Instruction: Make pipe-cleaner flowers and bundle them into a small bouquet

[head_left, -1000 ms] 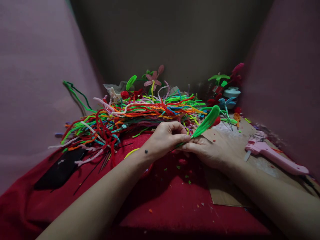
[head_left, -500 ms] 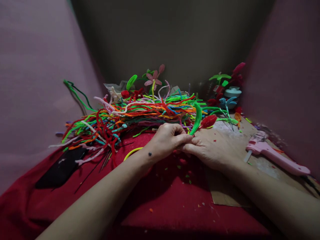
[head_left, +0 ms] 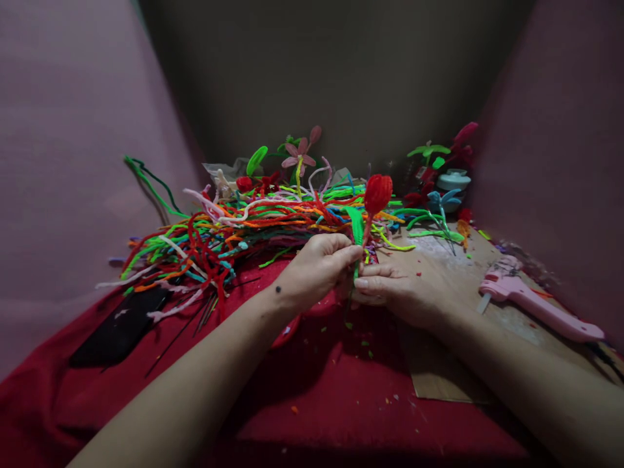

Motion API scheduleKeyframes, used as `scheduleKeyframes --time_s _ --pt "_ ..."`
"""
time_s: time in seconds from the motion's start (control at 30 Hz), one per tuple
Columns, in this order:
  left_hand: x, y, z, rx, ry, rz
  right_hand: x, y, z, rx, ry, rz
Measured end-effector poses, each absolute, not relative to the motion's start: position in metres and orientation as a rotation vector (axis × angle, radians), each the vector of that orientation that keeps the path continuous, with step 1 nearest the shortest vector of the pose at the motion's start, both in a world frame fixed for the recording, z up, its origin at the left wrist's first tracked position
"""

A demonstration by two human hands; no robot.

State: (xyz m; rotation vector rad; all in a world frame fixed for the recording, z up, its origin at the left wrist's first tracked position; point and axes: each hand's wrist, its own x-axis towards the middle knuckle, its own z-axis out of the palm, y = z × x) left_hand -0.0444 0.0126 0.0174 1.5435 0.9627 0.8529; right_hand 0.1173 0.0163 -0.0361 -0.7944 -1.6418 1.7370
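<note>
Between my hands stands a pipe-cleaner flower with a red tulip-like head (head_left: 378, 194) and a green leaf (head_left: 357, 224) on its left side. My left hand (head_left: 324, 260) pinches the stem just under the head, beside the leaf. Lower down, my right hand (head_left: 397, 289) has its fingers closed around the stem. The thin end of the stem pokes out below the fingers. Parts of the fingertips and of the stem between them are hidden.
Behind my hands lies a heap of colourful pipe cleaners (head_left: 292, 218). A pink glue gun (head_left: 541, 302) rests on cardboard (head_left: 439, 380) at right. To the left is a black phone-like slab (head_left: 117, 328). Finished-looking flowers (head_left: 299, 156) and a pale blue-lidded jar (head_left: 453, 181) stand at the back.
The flower has swung from leaning right to upright, its red head now higher. The leaf has shifted left. My hands have moved slightly apart, the right one lower on the stem.
</note>
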Motion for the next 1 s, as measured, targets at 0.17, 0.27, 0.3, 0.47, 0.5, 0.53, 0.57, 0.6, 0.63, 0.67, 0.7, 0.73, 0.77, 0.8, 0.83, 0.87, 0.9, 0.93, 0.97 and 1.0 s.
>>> scheduleKeyframes --time_s 0.17,0.27,0.3,0.47,0.5,0.53,0.57,0.6,0.63,0.67,0.7,0.73,0.77,0.8,0.83,0.87,0.9,0.93,0.97,1.0 --pt "-0.047 0.015 0.015 1.359 0.861 0.790 0.119 0.014 -0.030 -0.877 -1.762 1.661" --pt "-0.047 0.016 0.013 1.314 0.840 0.762 0.119 0.012 -0.026 -0.942 -1.783 1.596" --pt "-0.047 0.016 0.013 1.298 0.825 0.764 0.119 0.011 -0.026 -0.950 -1.781 1.584" --pt "-0.046 0.019 0.009 1.163 0.709 0.830 0.109 0.008 -0.028 -0.835 -1.603 1.645" --pt "-0.045 0.020 0.008 1.143 0.697 0.836 0.106 0.008 -0.028 -0.804 -1.546 1.639" --pt "-0.045 0.020 0.008 1.131 0.687 0.844 0.105 0.008 -0.028 -0.790 -1.505 1.626" --pt "-0.045 0.021 0.007 1.129 0.677 0.857 0.104 0.009 -0.029 -0.790 -1.488 1.614" --pt "-0.045 0.021 0.007 1.131 0.668 0.877 0.104 0.009 -0.029 -0.796 -1.483 1.606" --pt "-0.046 0.021 0.007 1.137 0.666 0.900 0.105 0.011 -0.031 -0.799 -1.487 1.607" --pt "-0.046 0.022 0.007 1.149 0.677 0.914 0.106 0.012 -0.032 -0.798 -1.497 1.608" --pt "-0.047 0.022 0.007 1.168 0.701 0.910 0.108 0.013 -0.033 -0.793 -1.512 1.606" --pt "-0.047 0.022 0.007 1.195 0.735 0.897 0.110 0.014 -0.034 -0.783 -1.523 1.601" --pt "-0.047 0.022 0.006 1.230 0.771 0.880 0.111 0.014 -0.035 -0.778 -1.543 1.591" --pt "-0.047 0.022 0.006 1.267 0.800 0.865 0.112 0.015 -0.035 -0.781 -1.571 1.571" --pt "-0.047 0.021 0.006 1.301 0.819 0.859 0.113 0.015 -0.035 -0.793 -1.607 1.548" --pt "-0.046 0.021 0.007 1.329 0.832 0.862 0.113 0.015 -0.035 -0.804 -1.631 1.521" --pt "-0.046 0.020 0.007 1.347 0.845 0.867 0.113 0.015 -0.034 -0.815 -1.648 1.503" --pt "-0.045 0.020 0.007 1.356 0.862 0.871 0.113 0.015 -0.033 -0.821 -1.658 1.494" --pt "-0.045 0.020 0.008 1.359 0.883 0.869 0.112 0.015 -0.033 -0.828 -1.663 1.494" --pt "-0.044 0.020 0.009 1.361 0.902 0.865 0.112 0.015 -0.033 -0.835 -1.664 1.498"
